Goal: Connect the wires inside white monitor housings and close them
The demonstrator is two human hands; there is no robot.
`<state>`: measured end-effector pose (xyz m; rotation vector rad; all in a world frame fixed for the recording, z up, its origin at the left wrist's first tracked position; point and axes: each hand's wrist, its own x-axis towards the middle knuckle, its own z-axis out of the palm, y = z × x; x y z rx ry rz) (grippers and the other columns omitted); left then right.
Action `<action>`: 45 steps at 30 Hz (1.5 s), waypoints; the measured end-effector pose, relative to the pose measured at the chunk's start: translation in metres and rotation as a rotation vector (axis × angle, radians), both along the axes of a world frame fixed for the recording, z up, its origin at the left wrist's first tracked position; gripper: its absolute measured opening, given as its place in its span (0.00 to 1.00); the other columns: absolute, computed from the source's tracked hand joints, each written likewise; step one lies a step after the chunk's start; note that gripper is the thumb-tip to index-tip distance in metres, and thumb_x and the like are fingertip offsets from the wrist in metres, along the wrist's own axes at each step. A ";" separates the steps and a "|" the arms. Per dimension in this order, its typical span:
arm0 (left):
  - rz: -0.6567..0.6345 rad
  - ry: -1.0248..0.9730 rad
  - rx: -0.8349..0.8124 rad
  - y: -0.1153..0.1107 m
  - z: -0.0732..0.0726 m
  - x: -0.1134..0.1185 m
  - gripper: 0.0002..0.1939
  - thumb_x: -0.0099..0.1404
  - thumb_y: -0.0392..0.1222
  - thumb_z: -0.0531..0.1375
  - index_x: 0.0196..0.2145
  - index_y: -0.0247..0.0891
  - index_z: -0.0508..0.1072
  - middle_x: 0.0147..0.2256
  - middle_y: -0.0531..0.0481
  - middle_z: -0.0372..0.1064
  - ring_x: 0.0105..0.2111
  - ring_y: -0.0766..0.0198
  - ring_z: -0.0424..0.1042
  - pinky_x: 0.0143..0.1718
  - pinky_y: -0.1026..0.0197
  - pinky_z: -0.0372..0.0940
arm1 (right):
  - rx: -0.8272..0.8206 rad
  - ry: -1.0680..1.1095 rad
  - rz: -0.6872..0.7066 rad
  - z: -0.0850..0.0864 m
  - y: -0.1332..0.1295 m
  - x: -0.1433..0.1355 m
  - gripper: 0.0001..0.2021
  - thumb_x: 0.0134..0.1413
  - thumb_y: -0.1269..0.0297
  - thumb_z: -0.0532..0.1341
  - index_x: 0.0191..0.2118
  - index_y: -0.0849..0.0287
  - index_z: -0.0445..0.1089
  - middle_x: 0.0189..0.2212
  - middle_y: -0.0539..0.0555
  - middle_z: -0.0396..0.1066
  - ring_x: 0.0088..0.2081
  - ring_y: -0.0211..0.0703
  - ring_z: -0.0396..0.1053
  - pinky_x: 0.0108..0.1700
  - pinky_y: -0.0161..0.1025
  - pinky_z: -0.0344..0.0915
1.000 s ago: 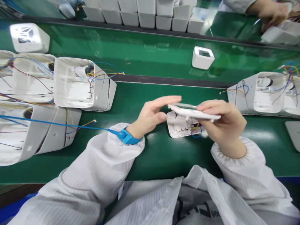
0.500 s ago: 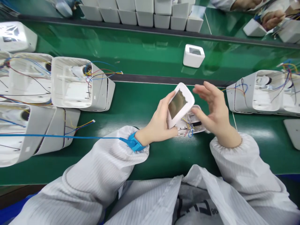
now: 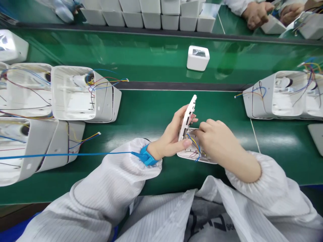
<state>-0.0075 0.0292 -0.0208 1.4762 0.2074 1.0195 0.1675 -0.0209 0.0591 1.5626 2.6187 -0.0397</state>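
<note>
White panel stands steeply tilted in the grasp of the left hand, its thumb on the near side and its fingers around the far side, above the left part of an open white shell. The shell lies on the green table, between the table's near edge and the dark strip that runs along the table farther off. Blue, yellow and red wires curl inside the shell, just below the panel. The right hand is over the shell's right part, fingers bent down and close together; whether they pinch anything cannot be told, as the back of the hand hides the tips. The two hands are near each other but apart. A blue wrist strap with a cord circles the left wrist. Large open white housings with loose wires crowd the table's left side, and more housings stand toward its right edge. Beyond the strip sits a small white box; at the far right, a co-worker's hands touch a white part.
</note>
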 end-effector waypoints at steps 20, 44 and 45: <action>0.078 -0.012 -0.068 -0.002 0.001 -0.004 0.45 0.61 0.61 0.63 0.67 0.42 0.52 0.61 0.37 0.57 0.61 0.44 0.62 0.66 0.40 0.57 | 0.281 0.661 -0.081 -0.035 0.019 0.009 0.07 0.65 0.66 0.62 0.37 0.59 0.77 0.30 0.53 0.72 0.33 0.43 0.69 0.36 0.39 0.65; 0.047 0.037 -0.031 0.002 -0.001 -0.003 0.38 0.61 0.60 0.63 0.64 0.44 0.60 0.59 0.40 0.62 0.60 0.43 0.64 0.64 0.41 0.60 | 0.246 0.564 -0.013 -0.030 0.017 0.008 0.12 0.67 0.68 0.54 0.35 0.60 0.75 0.30 0.54 0.72 0.33 0.44 0.63 0.37 0.42 0.60; 0.046 0.051 -0.033 0.001 -0.001 -0.003 0.39 0.61 0.60 0.63 0.65 0.44 0.59 0.59 0.40 0.62 0.59 0.44 0.64 0.64 0.41 0.60 | 0.240 0.559 -0.016 -0.030 0.016 0.008 0.12 0.67 0.67 0.54 0.35 0.60 0.75 0.30 0.54 0.72 0.33 0.44 0.63 0.37 0.42 0.60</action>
